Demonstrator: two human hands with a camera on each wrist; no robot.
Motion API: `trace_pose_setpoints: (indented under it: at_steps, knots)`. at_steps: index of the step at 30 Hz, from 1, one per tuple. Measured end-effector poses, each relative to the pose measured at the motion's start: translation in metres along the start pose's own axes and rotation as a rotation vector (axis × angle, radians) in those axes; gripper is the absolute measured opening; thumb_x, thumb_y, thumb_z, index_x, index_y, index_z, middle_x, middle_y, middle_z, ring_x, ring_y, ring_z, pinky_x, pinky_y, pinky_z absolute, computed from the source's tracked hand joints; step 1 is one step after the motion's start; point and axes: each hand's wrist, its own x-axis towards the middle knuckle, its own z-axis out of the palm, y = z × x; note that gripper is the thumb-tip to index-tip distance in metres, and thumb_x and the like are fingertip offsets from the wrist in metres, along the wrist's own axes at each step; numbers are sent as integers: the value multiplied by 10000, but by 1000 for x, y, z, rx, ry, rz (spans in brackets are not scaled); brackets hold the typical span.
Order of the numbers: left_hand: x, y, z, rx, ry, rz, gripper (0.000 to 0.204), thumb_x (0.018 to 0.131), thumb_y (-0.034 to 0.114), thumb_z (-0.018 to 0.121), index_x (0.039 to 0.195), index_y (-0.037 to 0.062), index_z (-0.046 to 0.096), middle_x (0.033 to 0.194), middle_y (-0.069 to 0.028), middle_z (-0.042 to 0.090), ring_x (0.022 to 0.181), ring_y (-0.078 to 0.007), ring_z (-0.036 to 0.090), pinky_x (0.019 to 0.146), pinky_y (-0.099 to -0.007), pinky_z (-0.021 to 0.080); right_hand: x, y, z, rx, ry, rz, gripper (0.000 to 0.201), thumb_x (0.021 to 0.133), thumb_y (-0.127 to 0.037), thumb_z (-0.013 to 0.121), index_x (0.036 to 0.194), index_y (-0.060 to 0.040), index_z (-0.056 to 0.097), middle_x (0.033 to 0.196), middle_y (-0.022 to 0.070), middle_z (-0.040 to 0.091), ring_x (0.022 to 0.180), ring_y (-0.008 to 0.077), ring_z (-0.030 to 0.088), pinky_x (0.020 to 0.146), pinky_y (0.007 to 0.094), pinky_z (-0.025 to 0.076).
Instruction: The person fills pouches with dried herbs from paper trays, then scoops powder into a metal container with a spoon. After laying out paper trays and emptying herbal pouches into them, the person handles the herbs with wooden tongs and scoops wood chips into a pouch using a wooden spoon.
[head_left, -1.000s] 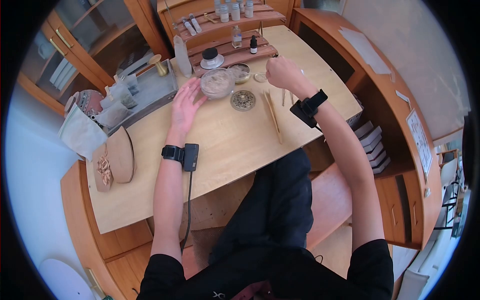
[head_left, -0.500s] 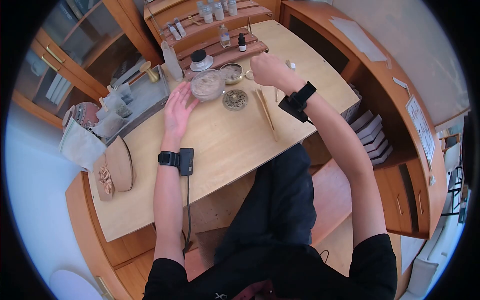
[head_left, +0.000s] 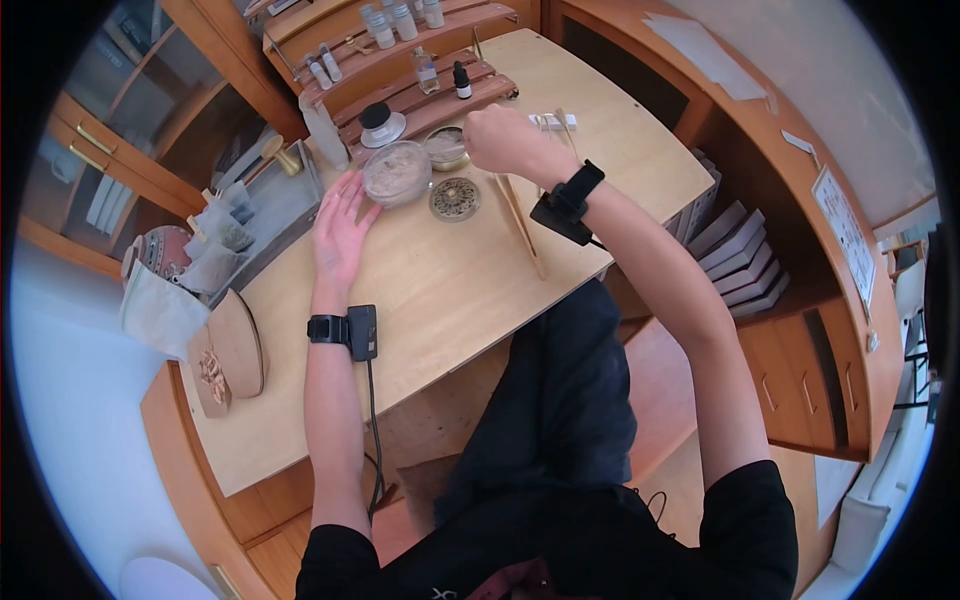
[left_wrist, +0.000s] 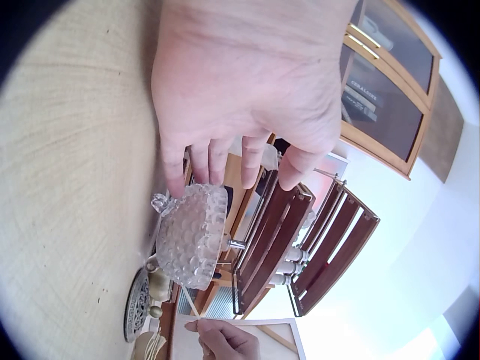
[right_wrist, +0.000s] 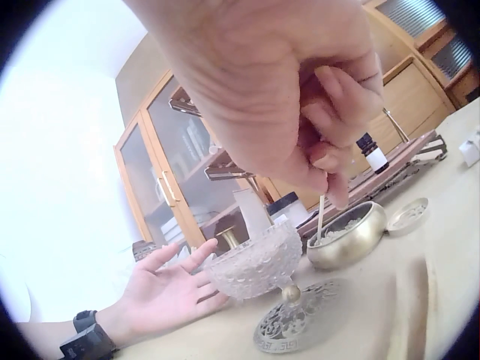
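In the head view my left hand (head_left: 338,235) rests at the left side of a clear glass bowl (head_left: 397,172) of pale powder. Its fingers lie straight, and the left wrist view shows fingertips right at the bumpy glass wall. My right hand (head_left: 515,145) is over a brass bowl (right_wrist: 349,244). Thumb and fingertips pinch a thin pale stick (right_wrist: 321,217). The stick's lower end reaches down into the grey, ash-like filling of the brass bowl. A round pierced brass lid (head_left: 455,200) lies in front of both bowls.
Wooden tweezers (head_left: 522,228) lie right of the lid. Behind stand a black-topped jar (head_left: 380,123) and a slatted wooden rack (head_left: 430,100) with several small bottles. A grey tray (head_left: 270,205) is at the left, near a tan pouch (head_left: 240,345).
My right hand has moved left, closer over the brass bowl. The left hand stays beside the glass bowl. The head view has shifted, so the table's things sit further left.
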Motion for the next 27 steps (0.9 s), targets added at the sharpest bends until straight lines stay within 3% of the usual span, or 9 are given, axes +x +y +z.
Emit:
trace_pose_setpoints:
  at_steps: [3, 6, 10, 12, 19, 25, 27]
  knots:
    - [-2, 2, 3, 13, 12, -1, 514, 976, 326, 497, 1393, 38, 413, 1465, -151, 404, 1379, -255, 346, 1117, -491, 315, 2, 13, 10, -22, 131, 33, 165, 779, -79, 566, 733, 18, 692, 741, 263, 649, 739, 426, 656, 725, 485, 542]
    - [-1, 2, 2, 12, 12, 0, 512, 983, 322, 482, 1398, 33, 404, 1468, -155, 397, 1381, -258, 345, 1118, -492, 316, 3, 23, 10, 43, 155, 90, 167, 774, -82, 563, 738, 15, 694, 734, 268, 642, 736, 432, 650, 723, 489, 541]
    - [-1, 1, 1, 9, 3, 1, 506, 990, 315, 469, 1402, 30, 397, 1469, -157, 393, 1373, -262, 354, 1118, -488, 322, 5, 17, 4, 59, 82, 98, 173, 768, -82, 551, 749, 8, 697, 750, 272, 641, 741, 433, 648, 732, 490, 540]
    - [-1, 1, 2, 7, 7, -4, 507, 991, 317, 468, 1402, 29, 397, 1470, -157, 391, 1373, -261, 354, 1119, -489, 321, 4, 11, 2, 111, 20, 140, 195, 750, -99, 609, 825, 62, 690, 844, 290, 671, 854, 418, 677, 789, 461, 554]
    - [-3, 2, 2, 0, 6, -1, 505, 989, 313, 478, 1403, 34, 397, 1467, -151, 395, 1374, -257, 352, 1120, -484, 325, 6, 42, 4, 96, -5, 144, 218, 768, -123, 590, 821, 65, 689, 852, 289, 671, 845, 429, 671, 784, 467, 551]
    - [-2, 1, 0, -15, 17, -7, 504, 982, 316, 492, 1396, 41, 406, 1467, -147, 396, 1379, -253, 346, 1117, -482, 329, 4, 41, 5, 34, 93, 191, 209, 762, -116, 569, 791, 49, 693, 853, 276, 674, 839, 423, 671, 783, 466, 546]
    - [-1, 1, -1, -18, 12, -7, 504, 980, 315, 494, 1394, 42, 408, 1466, -147, 397, 1379, -252, 347, 1116, -481, 330, 2, 37, 9, -33, 33, 173, 205, 800, -122, 553, 802, -6, 721, 813, 231, 678, 772, 394, 665, 747, 470, 539]
